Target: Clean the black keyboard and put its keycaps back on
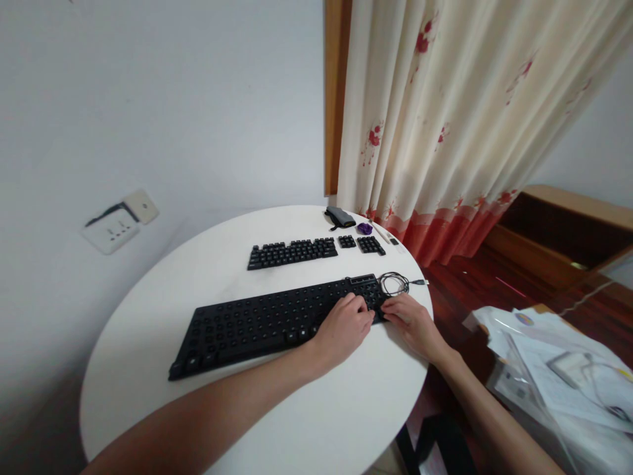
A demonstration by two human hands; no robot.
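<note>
A black keyboard (267, 320) lies aslant on the white round table, with most of its keycaps off and a few larger ones still along its near edge. My left hand (345, 324) rests on its right end, fingers curled down over the number-pad area. At the right edge of the keyboard, my right hand (406, 318) has thumb and fingers pinched together close to the left fingertips. Whatever is between the fingers of either hand is hidden. Behind the keyboard, loose black keycaps (293, 253) stand in keyboard order, with smaller groups of keycaps (370, 245) to their right.
A coiled cable (394, 284) with a USB plug lies beside my right hand. Toward the back sit a grey pouch (340, 217), a purple cloth-like item (364, 228) and a slim brush-like stick (378, 231). Plastic-wrapped papers (554, 369) are off the table's right side.
</note>
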